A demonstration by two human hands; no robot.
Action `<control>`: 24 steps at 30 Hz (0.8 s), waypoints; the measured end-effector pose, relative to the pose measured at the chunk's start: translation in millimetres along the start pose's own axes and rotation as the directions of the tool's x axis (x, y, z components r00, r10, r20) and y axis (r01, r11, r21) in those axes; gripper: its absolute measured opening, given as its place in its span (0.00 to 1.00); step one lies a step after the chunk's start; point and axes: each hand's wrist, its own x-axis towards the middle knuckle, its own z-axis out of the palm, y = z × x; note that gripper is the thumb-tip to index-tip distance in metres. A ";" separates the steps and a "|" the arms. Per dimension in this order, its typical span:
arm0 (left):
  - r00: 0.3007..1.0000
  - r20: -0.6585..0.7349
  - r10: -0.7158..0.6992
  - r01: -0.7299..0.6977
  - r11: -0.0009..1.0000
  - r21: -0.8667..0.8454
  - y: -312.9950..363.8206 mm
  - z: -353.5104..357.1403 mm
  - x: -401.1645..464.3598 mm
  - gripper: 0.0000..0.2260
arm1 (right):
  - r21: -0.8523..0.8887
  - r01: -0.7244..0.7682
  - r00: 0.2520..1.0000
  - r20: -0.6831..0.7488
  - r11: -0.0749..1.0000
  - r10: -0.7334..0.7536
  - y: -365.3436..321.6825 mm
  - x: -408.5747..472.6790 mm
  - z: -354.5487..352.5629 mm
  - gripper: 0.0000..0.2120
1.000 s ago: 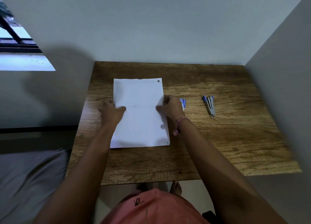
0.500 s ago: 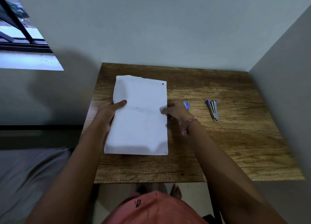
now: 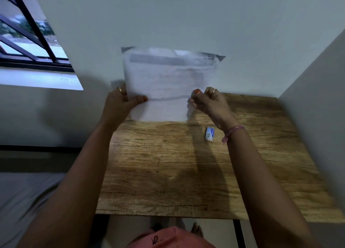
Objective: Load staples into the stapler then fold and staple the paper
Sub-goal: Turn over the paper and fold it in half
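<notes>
A white sheet of paper (image 3: 168, 83) is held up off the wooden table (image 3: 168, 173), standing nearly upright and blurred, with a crease line across its middle. My left hand (image 3: 121, 103) pinches its left edge at the crease, thumb in front. My right hand (image 3: 209, 103) pinches the right edge the same way. A small blue and white staple box (image 3: 210, 134) lies on the table just under my right wrist. The stapler is hidden behind my right arm or out of sight.
The table stands in a corner, with a grey wall behind and another wall on the right. A window with dark bars is at the upper left. My feet show below the table's front edge.
Both hands have lifted the paper from flat on the table up into the air toward the wall. The stapler, seen earlier on the right, no longer shows.
</notes>
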 end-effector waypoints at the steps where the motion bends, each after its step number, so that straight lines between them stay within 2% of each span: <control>1: 1.000 -0.016 0.025 -0.025 0.998 0.050 0.6 -1.0 0.7 0.11 | -0.054 0.052 0.999 -0.002 0.997 -0.052 -1.1 -0.6 1.3 0.08; 5: 0.989 -0.057 0.133 -0.116 0.964 0.237 -11.1 -6.9 -5.5 0.10 | -0.277 0.243 0.970 0.068 0.930 -0.233 5.5 -10.7 0.9 0.09; 8: 0.989 0.043 0.143 -0.149 0.971 0.189 -29.3 -11.8 -23.3 0.11 | -0.470 0.369 0.929 0.218 0.802 -0.300 24.7 -23.2 -11.1 0.15; 9: 0.987 0.090 0.131 -0.145 0.975 0.169 -34.5 -9.9 -32.9 0.10 | -0.522 0.385 0.921 0.274 0.761 -0.278 34.3 -27.0 -16.3 0.16; 11: 0.997 0.075 0.019 -0.034 0.978 0.204 -45.7 -8.6 -48.9 0.10 | -0.600 0.385 0.914 0.353 0.701 -0.199 54.7 -35.2 -26.3 0.17; 13: 0.991 0.128 -0.041 -0.001 0.950 0.314 -64.4 -6.0 -64.0 0.11 | -0.654 0.367 0.910 0.399 0.661 -0.111 75.9 -44.0 -34.4 0.17; 15: 0.966 0.234 -0.111 -0.003 0.897 0.442 -85.2 -3.5 -75.0 0.14 | -0.715 0.341 0.918 0.394 0.611 -0.050 94.0 -51.8 -38.3 0.16; 18: 0.953 0.233 -0.194 0.041 0.843 0.536 -104.6 -3.1 -77.8 0.16 | -0.785 0.352 0.924 0.380 0.511 -0.052 111.0 -58.8 -40.0 0.15; 20: 0.937 0.269 -0.222 0.048 0.846 0.532 -114.2 -9.9 -80.6 0.16 | -0.800 0.397 0.911 0.402 0.450 -0.088 117.6 -61.7 -40.3 0.14; 22: 0.918 0.359 -0.168 -0.084 0.802 0.591 -114.0 -15.8 -82.8 0.17 | -0.815 0.399 0.915 0.387 0.420 -0.116 123.1 -63.1 -42.0 0.14; 24: 0.901 0.402 -0.163 -0.120 0.796 0.593 -115.5 -16.3 -85.2 0.17 | -0.819 0.364 0.930 0.346 0.444 -0.125 124.1 -65.0 -41.3 0.13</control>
